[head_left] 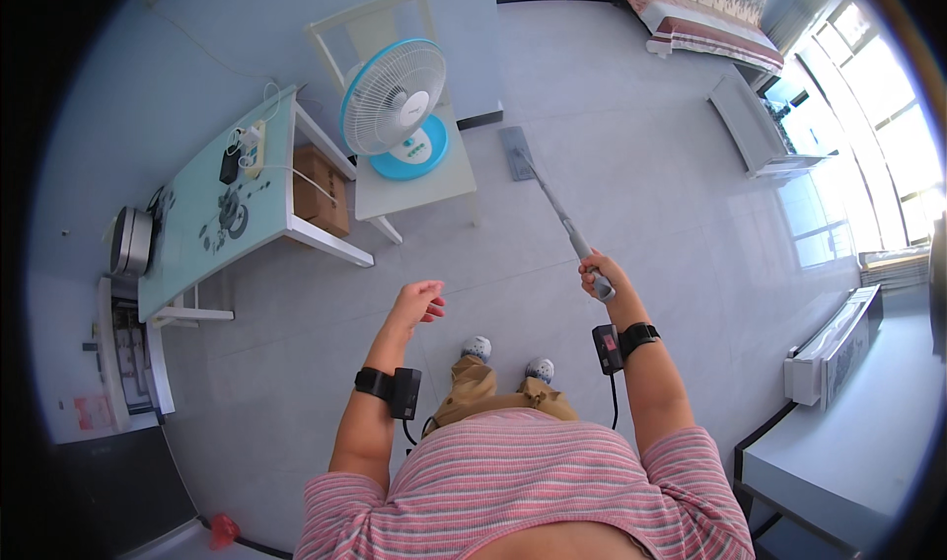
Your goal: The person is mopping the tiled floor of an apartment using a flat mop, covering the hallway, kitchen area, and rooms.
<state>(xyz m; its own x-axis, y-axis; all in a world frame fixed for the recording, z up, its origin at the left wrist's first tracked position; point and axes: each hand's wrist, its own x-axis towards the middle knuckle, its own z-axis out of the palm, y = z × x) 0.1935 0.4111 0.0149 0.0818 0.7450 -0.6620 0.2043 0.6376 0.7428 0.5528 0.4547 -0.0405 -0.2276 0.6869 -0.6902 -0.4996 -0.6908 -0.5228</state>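
Note:
My right hand (600, 273) is wrapped round the thick upper end of a grey flat mop (554, 200). Its pole slants away to the far left. The rectangular mop head (515, 152) lies flat on the floor just right of a white chair (424, 200). My left hand (418, 304) hangs in the air in front of me with loosely bent fingers, some of them apart, and nothing in it. A blue and white fan (395, 106) stands on the chair, ahead of my left hand.
A glass-topped table (217, 200) with a power strip (254, 150) stands at the left, a cardboard box (321, 193) under it. Cords run from the strip. A white cabinet (848, 451) is at right, a grey bench (750, 126) and a bed (705, 32) farther off.

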